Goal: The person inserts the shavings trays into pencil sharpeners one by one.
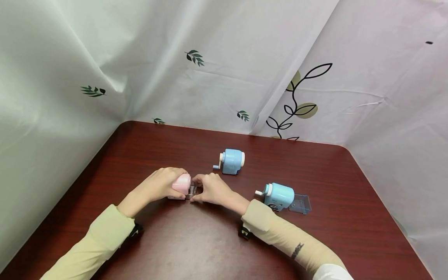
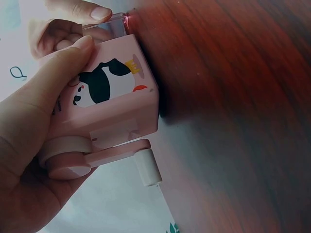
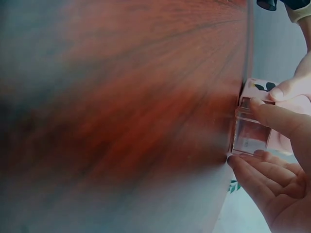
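Note:
A pink crank pencil sharpener point(image 2: 124, 114) with a panda picture sits upright on the table, its white-knobbed crank point(image 2: 148, 167) on the left side. My left hand point(image 1: 162, 182) grips the sharpener's body from behind and above, the thumb lying along its front face. From the opposite side projects a clear shavings drawer point(image 3: 252, 136), partly out of the body. My right hand point(image 1: 214, 189) pinches this drawer between thumb and fingers. In the right wrist view, the right thumb overlaps the drawer's near edge and the fingertips meet its far side.
Farther back stands a blue crank sharpener point(image 1: 231, 161). To the right is another light blue sharpener point(image 1: 280, 195), with its transparent blue drawer point(image 1: 300, 204) extended to the right. All are on a dark red wooden table point(image 1: 196, 241), with a white patterned curtain point(image 1: 217, 77) around its back and sides.

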Tool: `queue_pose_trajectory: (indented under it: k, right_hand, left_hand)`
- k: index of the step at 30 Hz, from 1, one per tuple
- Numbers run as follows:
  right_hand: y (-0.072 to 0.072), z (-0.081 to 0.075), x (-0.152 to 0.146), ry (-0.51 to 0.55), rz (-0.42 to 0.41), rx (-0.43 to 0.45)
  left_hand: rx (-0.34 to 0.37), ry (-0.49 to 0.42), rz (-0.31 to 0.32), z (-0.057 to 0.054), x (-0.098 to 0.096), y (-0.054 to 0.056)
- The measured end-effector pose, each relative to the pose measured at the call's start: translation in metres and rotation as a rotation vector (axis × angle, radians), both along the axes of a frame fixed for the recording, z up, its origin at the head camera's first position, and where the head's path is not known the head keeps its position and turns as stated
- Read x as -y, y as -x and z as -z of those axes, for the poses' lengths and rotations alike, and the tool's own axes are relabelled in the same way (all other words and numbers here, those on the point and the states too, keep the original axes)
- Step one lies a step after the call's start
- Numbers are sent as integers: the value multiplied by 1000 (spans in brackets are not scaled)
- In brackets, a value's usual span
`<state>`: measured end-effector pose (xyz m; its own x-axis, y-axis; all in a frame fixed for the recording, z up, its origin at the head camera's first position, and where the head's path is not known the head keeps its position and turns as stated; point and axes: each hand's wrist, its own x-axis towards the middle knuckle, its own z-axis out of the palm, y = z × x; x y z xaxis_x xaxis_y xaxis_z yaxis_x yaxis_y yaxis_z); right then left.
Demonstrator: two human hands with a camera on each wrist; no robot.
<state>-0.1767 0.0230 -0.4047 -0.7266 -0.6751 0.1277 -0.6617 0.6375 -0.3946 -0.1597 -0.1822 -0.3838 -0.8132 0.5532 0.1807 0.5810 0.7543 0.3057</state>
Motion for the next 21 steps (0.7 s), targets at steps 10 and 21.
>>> queue_pose_trajectory:
  k: [10,21]
  right_hand:
    - [0,2,3,6,-10,-42]
    - [-2,0,7,-12,7,-42]
  left_hand:
    - [-13,-9,6,2,2,1]
    - [-22,-29,20,4,3,0]
